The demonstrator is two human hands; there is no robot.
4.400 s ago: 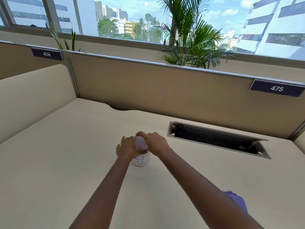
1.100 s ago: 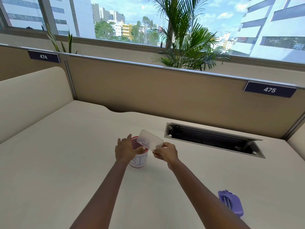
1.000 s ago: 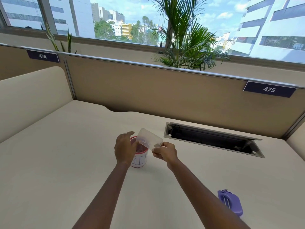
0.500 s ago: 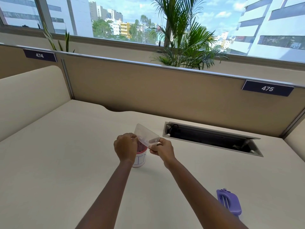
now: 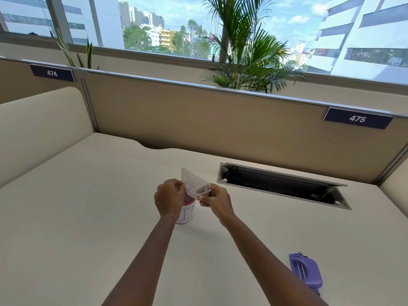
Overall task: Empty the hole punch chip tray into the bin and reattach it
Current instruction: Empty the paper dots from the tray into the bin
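A clear plastic chip tray (image 5: 194,184) is held tilted over a small white cup with a red rim, the bin (image 5: 187,214), marked in blue letters. My right hand (image 5: 215,200) pinches the tray's lower right end. My left hand (image 5: 169,198) has its fingers curled at the tray's left edge, in front of the bin's rim; its grip is partly hidden. Dark bits show at the tray's low end. The purple hole punch (image 5: 305,272) lies on the desk at the near right, apart from both hands.
The cream desk (image 5: 88,206) has an open cable slot (image 5: 282,185) to the right of the hands. A tan partition (image 5: 198,118) with labels 474 and 475 closes the back. A curved cream divider (image 5: 39,129) stands at the left.
The tray has tipped steeper over the bin. My left hand came off the bin's side and rose to the tray's left edge. My right hand moved slightly left.
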